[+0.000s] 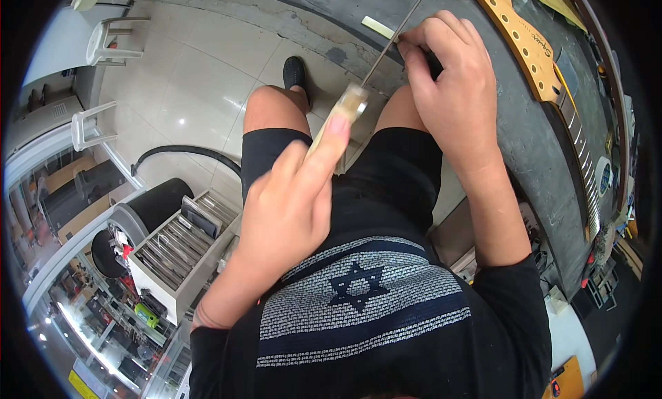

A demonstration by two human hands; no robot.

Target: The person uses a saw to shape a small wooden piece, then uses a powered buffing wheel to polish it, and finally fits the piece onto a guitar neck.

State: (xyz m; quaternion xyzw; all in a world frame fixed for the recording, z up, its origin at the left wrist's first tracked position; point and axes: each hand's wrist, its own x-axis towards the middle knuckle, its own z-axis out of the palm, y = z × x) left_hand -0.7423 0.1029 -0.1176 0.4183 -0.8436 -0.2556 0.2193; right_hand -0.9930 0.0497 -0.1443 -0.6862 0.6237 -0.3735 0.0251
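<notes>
My left hand [293, 199] is closed around the pale wooden handle [338, 120] of a thin file, blurred by motion. The file's narrow metal blade [393, 44] points away and to the right, over the edge of the grey workbench. My right hand [452, 82] is closed at the bench edge, thumb and fingertips pinched together. A short cream-white strip [378, 27] reaches from the left to those fingertips, and the blade crosses by its right end. The fingers hide the end they pinch.
On the grey bench [517, 134] a wooden guitar neck [520, 37] lies to the right, its fretted part running toward me. Yellow paper [558, 6] is at the far right. To the left stand a drawer rack of metal rods [183, 251] and white plastic chairs [110, 44] on tiles.
</notes>
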